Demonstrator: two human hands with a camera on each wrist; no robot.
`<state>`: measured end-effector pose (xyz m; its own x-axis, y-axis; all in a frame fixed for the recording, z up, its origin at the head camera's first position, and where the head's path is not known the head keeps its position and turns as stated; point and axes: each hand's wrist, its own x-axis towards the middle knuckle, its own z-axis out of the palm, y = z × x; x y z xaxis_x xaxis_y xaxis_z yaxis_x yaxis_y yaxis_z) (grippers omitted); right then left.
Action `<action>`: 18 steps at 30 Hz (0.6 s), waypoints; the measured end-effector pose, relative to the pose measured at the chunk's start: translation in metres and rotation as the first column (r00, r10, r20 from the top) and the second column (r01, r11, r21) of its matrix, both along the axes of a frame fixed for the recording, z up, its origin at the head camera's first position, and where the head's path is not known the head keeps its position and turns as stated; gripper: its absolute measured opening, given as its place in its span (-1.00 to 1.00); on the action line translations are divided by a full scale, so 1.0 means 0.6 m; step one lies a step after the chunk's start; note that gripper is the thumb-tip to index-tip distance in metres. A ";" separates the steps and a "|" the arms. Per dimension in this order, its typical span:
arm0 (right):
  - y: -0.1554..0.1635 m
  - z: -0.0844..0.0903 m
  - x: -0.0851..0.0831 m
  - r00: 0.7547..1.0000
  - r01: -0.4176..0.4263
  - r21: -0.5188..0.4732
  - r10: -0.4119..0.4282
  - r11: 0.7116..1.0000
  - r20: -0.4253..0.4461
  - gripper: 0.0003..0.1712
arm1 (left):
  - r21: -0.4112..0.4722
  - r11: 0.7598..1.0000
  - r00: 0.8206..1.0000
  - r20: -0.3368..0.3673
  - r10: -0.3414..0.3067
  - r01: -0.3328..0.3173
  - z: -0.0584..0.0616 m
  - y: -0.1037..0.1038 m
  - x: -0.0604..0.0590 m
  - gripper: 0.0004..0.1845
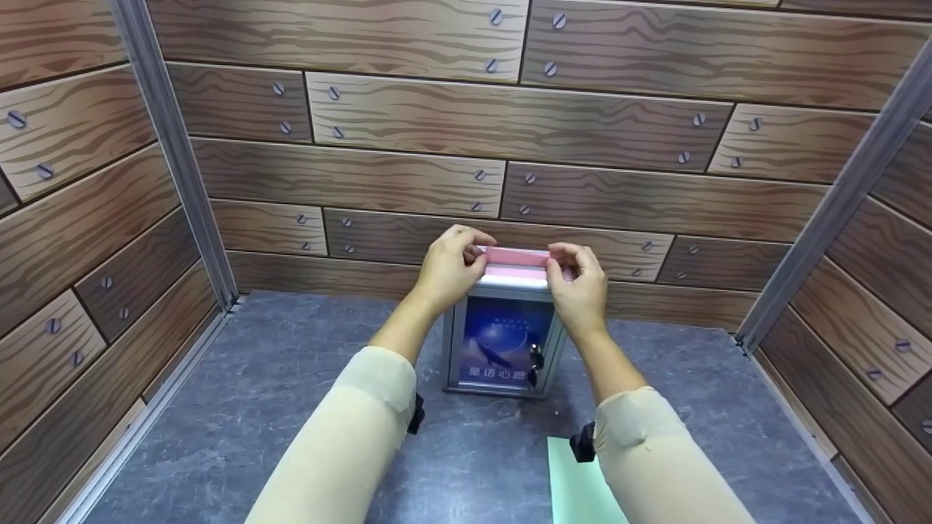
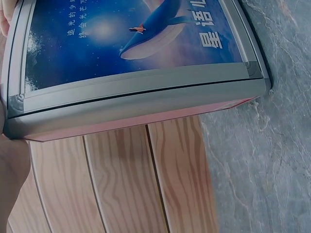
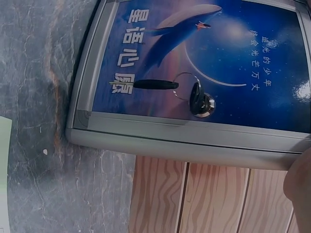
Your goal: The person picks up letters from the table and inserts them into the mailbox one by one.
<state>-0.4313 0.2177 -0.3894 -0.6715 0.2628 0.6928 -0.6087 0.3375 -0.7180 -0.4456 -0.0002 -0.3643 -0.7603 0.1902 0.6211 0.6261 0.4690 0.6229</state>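
Both forearms, in cream sleeves, reach forward from the near edge of the grey floor and converge over a small metal box point(image 1: 502, 342) that stands upright near the back wall point(image 1: 510, 182) of the wood-patterned booth. The left hand point(image 1: 450, 271) has its fingers curled over the left end of a pink card point(image 1: 515, 263), thumb tucked below, pinching it; the right hand point(image 1: 579, 284) pinches the right end in the same way, fingers bent over the top edge. The card lies between the two hands, right at the top of the box, its long axis running left to right, parallel with the back wall, and it stands on edge with its broad face towards the camera. Its lower edge sits at the box's top; whether it has entered a slot there cannot be made out from the head view. In the left wrist view a thin pink strip point(image 2: 141, 121) shows along the grey frame of the box point(image 2: 136, 97). The front of the box carries a blue whale poster point(image 3: 204, 53), and a key point(image 3: 197, 99) sits in the lock at its lower right, with a second key hanging from the ring. A pale green sheet point(image 1: 579, 480) lies flat on the floor point(image 1: 255, 407) at the near edge, just under the right forearm.
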 end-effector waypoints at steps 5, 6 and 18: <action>-0.003 -0.004 0.001 1.000 -0.001 -0.006 0.001 1.000 -0.014 -0.80 | -0.015 1.000 1.000 -0.011 0.012 -0.013 0.000 -0.002 0.002 -0.77; -0.003 -0.005 0.002 1.000 0.001 -0.006 -0.001 1.000 -0.015 -0.80 | -0.017 1.000 1.000 -0.014 0.016 -0.016 0.000 -0.003 0.003 -0.77; 0.000 -0.009 0.011 1.000 -0.005 0.079 0.006 0.997 -0.011 -0.81 | 0.182 0.972 0.970 -0.165 0.178 -0.147 -0.023 0.023 0.010 -0.63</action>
<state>-0.4250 0.2176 -0.3945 -0.6648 0.2033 0.7189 -0.6189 0.3890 -0.6823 -0.4393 0.0137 -0.3778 -0.6458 -0.0444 0.7622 0.6586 0.4727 0.5855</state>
